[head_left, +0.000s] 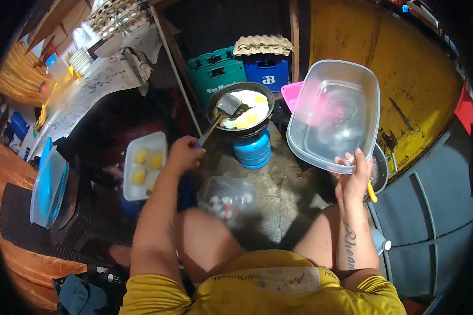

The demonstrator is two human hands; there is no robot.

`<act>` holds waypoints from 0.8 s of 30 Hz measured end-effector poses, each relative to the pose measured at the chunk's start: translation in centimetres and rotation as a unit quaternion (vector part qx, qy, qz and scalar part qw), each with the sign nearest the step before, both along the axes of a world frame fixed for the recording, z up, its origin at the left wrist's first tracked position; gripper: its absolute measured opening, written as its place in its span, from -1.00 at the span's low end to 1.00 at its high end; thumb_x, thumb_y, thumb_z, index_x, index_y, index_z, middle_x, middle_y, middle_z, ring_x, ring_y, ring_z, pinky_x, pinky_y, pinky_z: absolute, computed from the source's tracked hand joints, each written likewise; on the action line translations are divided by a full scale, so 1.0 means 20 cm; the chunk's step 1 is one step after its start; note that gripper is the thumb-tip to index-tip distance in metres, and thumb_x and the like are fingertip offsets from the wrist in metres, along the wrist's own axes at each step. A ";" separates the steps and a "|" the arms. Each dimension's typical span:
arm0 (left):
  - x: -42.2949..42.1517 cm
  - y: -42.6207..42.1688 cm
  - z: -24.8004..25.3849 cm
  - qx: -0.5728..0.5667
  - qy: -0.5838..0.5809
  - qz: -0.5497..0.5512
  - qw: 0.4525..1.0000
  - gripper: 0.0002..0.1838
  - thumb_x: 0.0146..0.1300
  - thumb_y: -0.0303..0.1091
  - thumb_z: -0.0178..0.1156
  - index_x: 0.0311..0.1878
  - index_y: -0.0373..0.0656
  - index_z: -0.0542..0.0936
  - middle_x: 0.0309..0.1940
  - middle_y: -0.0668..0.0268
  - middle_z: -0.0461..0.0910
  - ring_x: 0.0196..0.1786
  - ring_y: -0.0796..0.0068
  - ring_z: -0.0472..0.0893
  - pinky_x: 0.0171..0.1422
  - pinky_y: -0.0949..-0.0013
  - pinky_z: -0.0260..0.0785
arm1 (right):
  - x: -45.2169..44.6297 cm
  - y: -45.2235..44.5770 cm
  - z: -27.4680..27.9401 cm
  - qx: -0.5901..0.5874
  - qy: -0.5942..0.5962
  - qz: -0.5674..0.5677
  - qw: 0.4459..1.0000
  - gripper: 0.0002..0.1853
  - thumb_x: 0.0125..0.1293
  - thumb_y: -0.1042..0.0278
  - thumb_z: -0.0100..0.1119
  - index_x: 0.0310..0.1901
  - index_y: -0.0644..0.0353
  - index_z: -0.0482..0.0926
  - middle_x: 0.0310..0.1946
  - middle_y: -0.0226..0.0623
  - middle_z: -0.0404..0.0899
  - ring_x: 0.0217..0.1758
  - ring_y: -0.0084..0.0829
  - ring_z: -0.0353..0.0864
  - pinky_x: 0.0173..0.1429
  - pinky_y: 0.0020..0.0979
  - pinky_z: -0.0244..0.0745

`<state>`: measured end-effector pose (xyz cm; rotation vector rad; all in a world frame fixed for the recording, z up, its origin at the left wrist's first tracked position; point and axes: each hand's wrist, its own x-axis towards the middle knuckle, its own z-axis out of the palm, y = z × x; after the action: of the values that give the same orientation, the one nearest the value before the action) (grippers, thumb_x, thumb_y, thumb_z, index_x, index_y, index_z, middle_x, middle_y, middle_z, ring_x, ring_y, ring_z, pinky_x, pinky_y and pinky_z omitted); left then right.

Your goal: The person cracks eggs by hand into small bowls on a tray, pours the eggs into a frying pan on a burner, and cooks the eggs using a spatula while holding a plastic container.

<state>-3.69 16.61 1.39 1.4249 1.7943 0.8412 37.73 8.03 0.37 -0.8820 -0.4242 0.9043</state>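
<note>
My left hand (186,153) is closed round the handle of a spatula (228,105), whose flat metal blade lies over frying eggs (249,116) in a dark pan (270,111). Under the pan is a blue gas canister (253,150). In my right hand (356,176), a clear plastic container (335,113) is gripped by its near edge, tilted so that its inside shows. The container looks empty. A white tray (132,185) with several yellow rounds (140,155) stands to the left of my left forearm.
A plastic bag (227,200) with white and red items lies between my knees. Green (215,76) and blue (266,73) crates stand behind the pan, with egg trays (263,45) on top. A metal pot (382,170) is partly behind my right hand. Blue-lidded containers (50,186) stand at left.
</note>
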 end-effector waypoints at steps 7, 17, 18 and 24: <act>-0.05 0.08 0.01 -0.012 0.006 -0.031 0.999 -0.64 0.10 -0.38 0.40 -0.05 -0.26 0.57 -0.44 0.23 0.63 -0.53 0.45 0.60 -0.50 0.38 0.48 | 0.01 0.00 0.00 0.008 -0.002 -0.005 1.000 -0.49 0.29 0.11 0.28 0.16 0.01 0.27 -0.17 -0.30 0.40 -0.30 -0.36 0.61 -0.44 -0.36 0.60; -0.10 0.08 0.03 -0.038 0.005 -0.038 0.999 -0.63 0.14 -0.38 0.38 0.01 -0.26 0.58 -0.45 0.30 0.62 -0.55 0.54 0.57 -0.50 0.49 0.47 | 0.02 0.02 -0.01 -0.008 0.003 -0.008 1.000 -0.50 0.30 0.10 0.27 0.14 0.01 0.27 -0.16 -0.31 0.40 -0.28 -0.35 0.60 -0.40 -0.33 0.59; -0.10 0.08 0.03 -0.043 0.001 -0.038 0.998 -0.64 0.15 -0.39 0.38 0.00 -0.26 0.58 -0.46 0.30 0.62 -0.56 0.55 0.57 -0.52 0.50 0.44 | 0.02 0.03 -0.01 -0.006 -0.001 -0.003 1.000 -0.50 0.30 0.09 0.27 0.14 0.01 0.27 -0.15 -0.30 0.39 -0.28 -0.35 0.60 -0.39 -0.31 0.59; -0.08 0.08 0.05 -0.058 -0.030 -0.045 0.997 -0.68 0.17 -0.40 0.36 -0.01 -0.26 0.58 -0.48 0.32 0.61 -0.59 0.56 0.55 -0.56 0.52 0.38 | 0.01 0.03 0.00 -0.004 -0.010 0.003 1.000 -0.50 0.31 0.08 0.25 0.16 0.00 0.26 -0.14 -0.28 0.38 -0.25 -0.36 0.58 -0.37 -0.28 0.60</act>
<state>-5.29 18.27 2.43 1.3809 1.6935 0.7139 37.96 8.56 0.37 -0.8970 -0.4405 0.9042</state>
